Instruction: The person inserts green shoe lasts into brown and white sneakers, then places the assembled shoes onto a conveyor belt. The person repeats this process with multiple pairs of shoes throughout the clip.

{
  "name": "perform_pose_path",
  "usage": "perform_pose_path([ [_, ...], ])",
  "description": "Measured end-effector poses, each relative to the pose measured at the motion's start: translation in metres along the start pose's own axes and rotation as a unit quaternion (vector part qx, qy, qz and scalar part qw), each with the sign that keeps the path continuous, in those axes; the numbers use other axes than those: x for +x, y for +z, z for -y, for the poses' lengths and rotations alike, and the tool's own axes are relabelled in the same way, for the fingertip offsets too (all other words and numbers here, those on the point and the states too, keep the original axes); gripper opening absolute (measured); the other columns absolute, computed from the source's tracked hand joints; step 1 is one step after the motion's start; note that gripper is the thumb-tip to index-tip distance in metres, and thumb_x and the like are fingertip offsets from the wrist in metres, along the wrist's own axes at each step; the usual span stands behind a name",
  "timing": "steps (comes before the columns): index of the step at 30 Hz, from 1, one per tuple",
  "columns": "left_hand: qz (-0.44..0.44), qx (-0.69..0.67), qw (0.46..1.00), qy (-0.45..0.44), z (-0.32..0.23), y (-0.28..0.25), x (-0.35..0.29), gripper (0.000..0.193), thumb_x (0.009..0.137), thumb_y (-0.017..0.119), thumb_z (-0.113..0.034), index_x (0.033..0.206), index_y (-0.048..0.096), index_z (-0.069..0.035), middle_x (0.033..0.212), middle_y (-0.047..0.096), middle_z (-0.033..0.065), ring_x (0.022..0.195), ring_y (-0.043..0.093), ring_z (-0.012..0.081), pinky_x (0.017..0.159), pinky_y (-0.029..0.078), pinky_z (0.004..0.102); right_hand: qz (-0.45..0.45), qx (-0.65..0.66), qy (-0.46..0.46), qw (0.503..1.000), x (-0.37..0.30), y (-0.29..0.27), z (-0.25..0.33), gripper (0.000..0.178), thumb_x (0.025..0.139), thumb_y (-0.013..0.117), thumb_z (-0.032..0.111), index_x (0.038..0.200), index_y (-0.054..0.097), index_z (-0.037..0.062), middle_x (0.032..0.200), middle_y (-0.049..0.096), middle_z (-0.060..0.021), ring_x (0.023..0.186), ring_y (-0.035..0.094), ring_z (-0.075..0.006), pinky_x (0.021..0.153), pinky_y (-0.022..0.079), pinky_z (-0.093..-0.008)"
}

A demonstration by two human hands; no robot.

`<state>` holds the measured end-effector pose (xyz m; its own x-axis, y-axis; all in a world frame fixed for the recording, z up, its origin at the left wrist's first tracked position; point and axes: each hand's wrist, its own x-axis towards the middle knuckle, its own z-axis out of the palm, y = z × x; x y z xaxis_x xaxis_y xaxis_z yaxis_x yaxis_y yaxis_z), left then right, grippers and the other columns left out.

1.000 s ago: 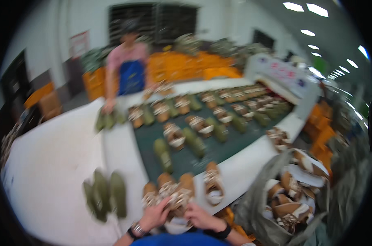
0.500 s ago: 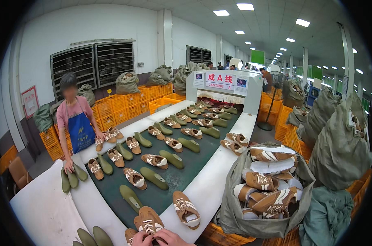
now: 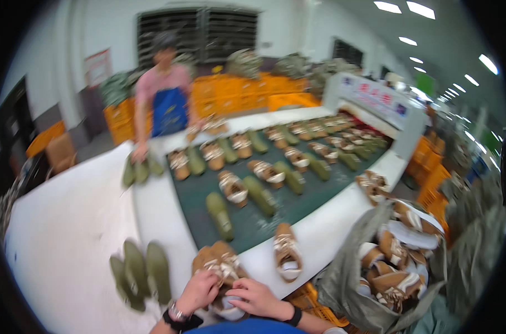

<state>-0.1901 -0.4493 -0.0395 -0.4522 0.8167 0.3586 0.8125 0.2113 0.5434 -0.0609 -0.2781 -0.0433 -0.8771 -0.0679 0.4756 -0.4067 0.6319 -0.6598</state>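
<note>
At the near end of the white table, two brown sneakers (image 3: 229, 258) with white laces lie side by side in front of me. My left hand (image 3: 200, 290) is closed, its fingertips pinching at the lacing of the sneaker nearest me. Curled over the same shoe from the other side is my right hand (image 3: 258, 298), its fingers at the lacing and opening. Motion blur hides the exact grip. Just beyond my right hand, a single brown sneaker (image 3: 288, 253) rests on the white ledge. Several green shoe lasts (image 3: 135, 267) lie left of my left hand.
A dark green conveyor belt (image 3: 200, 220) carries rows of sneakers and lasts toward a white machine (image 3: 411, 136). At the right, a grey sack (image 3: 347, 278) of sneakers sits on orange crates (image 3: 306, 298). Across the table a person in a blue apron (image 3: 170, 114) touches green lasts (image 3: 141, 170).
My view has swung left and tilted down, so more of my hands and wrists shows. Both hands stay at the sneaker's lacing. The person opposite remains by the lasts.
</note>
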Motion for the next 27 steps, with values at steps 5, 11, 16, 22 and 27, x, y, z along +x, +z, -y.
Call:
perform_pose_path([
  [5,-0.025,-0.004,0.998,-0.062,-0.003,-0.015,-0.013,0.021,0.075,0.062,-0.008,0.095,0.061,-0.002,0.096,0.06,0.0145,0.091,0.057,0.0352,0.081,0.048,0.0412,0.241,-0.124,-0.041,0.962,0.011,-0.004,0.012,0.023,0.078,0.07,0.037,0.085,0.064,0.0158,0.077,0.056,-0.0035,0.077,0.053,-0.0253,0.063,0.049,-0.0349],
  [11,-0.136,0.039,0.977,-0.158,0.013,-0.045,-0.031,0.056,0.078,0.072,-0.017,0.127,0.048,-0.004,0.129,0.047,0.0222,0.119,0.047,0.0375,0.099,0.041,0.0413,0.19,-0.144,-0.085,0.967,0.11,-0.024,-0.054,0.03,0.075,0.074,0.035,0.092,0.068,0.0113,0.079,0.064,-0.0057,0.078,0.056,-0.0257,0.07,0.046,-0.0339],
  [16,-0.031,0.123,0.943,-0.309,0.045,-0.056,-0.097,0.052,0.076,0.072,-0.018,0.121,0.052,-0.003,0.119,0.055,0.0215,0.11,0.053,0.0377,0.092,0.046,0.0418,0.224,-0.049,0.136,0.964,0.236,0.015,-0.146,0.033,0.076,0.071,0.03,0.097,0.069,0.004,0.092,0.069,-0.0155,0.084,0.066,-0.0304,0.076,0.05,-0.0381],
  [22,-0.101,0.101,0.901,-0.41,0.042,-0.036,-0.175,0.044,0.076,0.07,-0.018,0.115,0.056,-0.003,0.099,0.063,0.0191,0.095,0.058,0.0376,0.081,0.049,0.0432,0.148,-0.164,0.109,0.969,0.303,0.107,-0.266,0.038,0.076,0.067,0.02,0.112,0.066,0.008,0.11,0.062,-0.0169,0.102,0.059,-0.034,0.09,0.048,-0.0407],
  [27,-0.086,0.093,0.862,-0.49,0.024,-0.019,-0.193,0.046,0.075,0.07,-0.021,0.115,0.055,-0.003,0.102,0.064,0.0206,0.097,0.059,0.0382,0.083,0.049,0.0431,0.261,-0.213,0.189,0.922,0.284,0.13,-0.309,0.042,0.079,0.059,0.011,0.12,0.061,0.0127,0.125,0.054,-0.0182,0.114,0.052,-0.0364,0.096,0.044,-0.0445],
])
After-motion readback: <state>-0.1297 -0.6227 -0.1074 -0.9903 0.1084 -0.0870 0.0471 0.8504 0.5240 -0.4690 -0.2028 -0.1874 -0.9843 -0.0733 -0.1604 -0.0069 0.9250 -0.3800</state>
